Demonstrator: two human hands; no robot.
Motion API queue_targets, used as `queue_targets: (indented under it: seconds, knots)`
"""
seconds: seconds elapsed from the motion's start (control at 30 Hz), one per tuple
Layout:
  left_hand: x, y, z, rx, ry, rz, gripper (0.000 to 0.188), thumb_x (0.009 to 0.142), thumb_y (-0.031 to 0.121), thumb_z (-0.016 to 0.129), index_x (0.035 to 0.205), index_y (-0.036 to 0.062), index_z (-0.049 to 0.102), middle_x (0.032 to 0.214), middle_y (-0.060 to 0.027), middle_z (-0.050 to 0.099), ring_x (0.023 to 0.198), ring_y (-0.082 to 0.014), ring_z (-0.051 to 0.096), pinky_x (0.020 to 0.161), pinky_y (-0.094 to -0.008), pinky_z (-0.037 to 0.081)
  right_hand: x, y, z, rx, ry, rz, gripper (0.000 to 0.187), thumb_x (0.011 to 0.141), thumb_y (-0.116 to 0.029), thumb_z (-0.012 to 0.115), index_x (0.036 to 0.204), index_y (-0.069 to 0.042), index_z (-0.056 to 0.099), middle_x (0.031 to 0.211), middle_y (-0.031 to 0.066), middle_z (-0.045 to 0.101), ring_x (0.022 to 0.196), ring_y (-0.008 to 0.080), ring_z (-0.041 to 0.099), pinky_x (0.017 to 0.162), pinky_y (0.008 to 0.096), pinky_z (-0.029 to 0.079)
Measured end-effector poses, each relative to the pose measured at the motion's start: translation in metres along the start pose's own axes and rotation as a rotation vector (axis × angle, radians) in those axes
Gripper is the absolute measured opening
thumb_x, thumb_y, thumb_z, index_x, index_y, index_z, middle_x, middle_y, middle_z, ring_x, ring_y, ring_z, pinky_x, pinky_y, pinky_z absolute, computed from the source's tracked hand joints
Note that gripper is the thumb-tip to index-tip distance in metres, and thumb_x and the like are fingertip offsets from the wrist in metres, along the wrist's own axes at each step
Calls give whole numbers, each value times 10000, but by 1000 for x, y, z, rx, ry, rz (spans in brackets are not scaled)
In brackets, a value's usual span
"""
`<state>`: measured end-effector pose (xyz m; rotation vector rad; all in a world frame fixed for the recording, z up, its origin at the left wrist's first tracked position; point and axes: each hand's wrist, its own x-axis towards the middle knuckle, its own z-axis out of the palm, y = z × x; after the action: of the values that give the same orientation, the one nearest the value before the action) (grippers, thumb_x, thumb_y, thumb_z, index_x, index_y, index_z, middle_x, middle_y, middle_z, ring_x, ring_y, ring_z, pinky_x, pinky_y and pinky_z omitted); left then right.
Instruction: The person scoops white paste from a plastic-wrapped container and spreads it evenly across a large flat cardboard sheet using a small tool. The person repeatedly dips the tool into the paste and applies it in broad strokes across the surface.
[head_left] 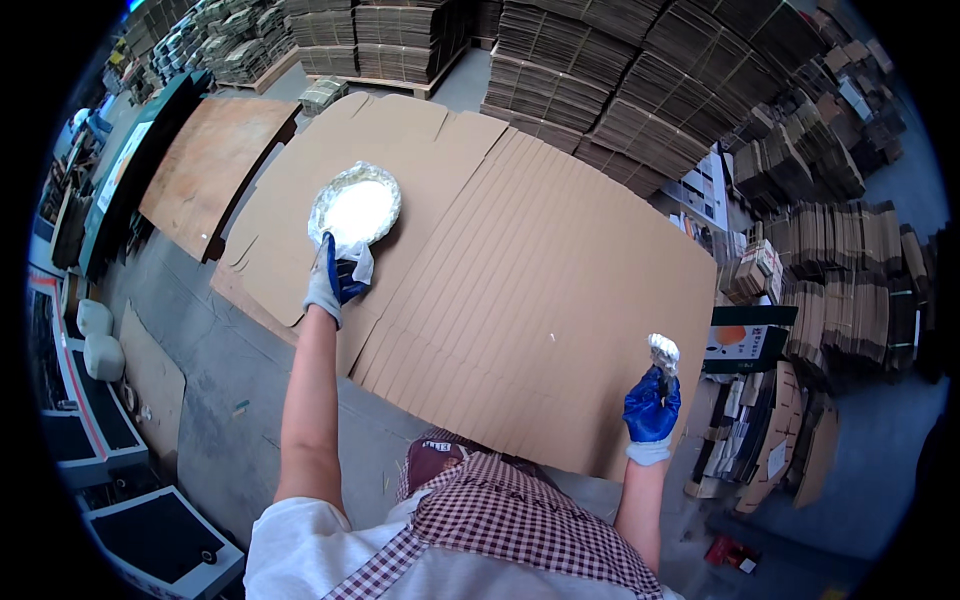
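My left hand (pixel 336 278) is gripping the white-filled bowl (pixel 355 208) over the left part of the fanned cardboard sheets (pixel 520 290). My right hand (pixel 652 410) is holding a white-tipped tool (pixel 663 352) near their right edge. Stepped edges are lying between, running obliquely away rightward.

The gloves (pixel 650 412) are blue and grey, the bowl (pixel 323 208) white inside, cardboard (pixel 520 300) tan, apron (pixel 500 512) maroon-and-white checked.

two gloved hands (pixel 338 280) (pixel 652 408), one round bowl (pixel 325 207), one white-tipped brush (pixel 663 352), two white containers (pixel 94 318) (pixel 104 357)
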<state>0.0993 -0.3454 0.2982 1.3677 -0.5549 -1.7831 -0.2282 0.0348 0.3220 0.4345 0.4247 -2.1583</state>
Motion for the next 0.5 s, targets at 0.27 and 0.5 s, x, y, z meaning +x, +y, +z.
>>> queue_targets:
  seconds: [0.27, 0.5]
  knots:
    - [-52, -47, 3, 1468, 42, 759, 442, 801, 421, 512, 1021, 39, 554, 1001, -190, 547, 878, -308, 523, 761, -373, 406, 12, -3, -10, -5, -109, 105, 235, 809, -128, 544, 1012, -10, 525, 866, 74, 598, 679, 107, 547, 610, 212, 452]
    - [-34, -77, 19, 1695, -49, 855, 690, 783, 500, 479, 1278, 38, 344, 1303, -172, 349, 1222, -319, 282, 1028, -392, 180, 12, 5, -9, -36, -23, 92, 184, 813, -165, 539, 951, -48, 571, 850, 72, 616, 725, 152, 586, 636, 263, 489]
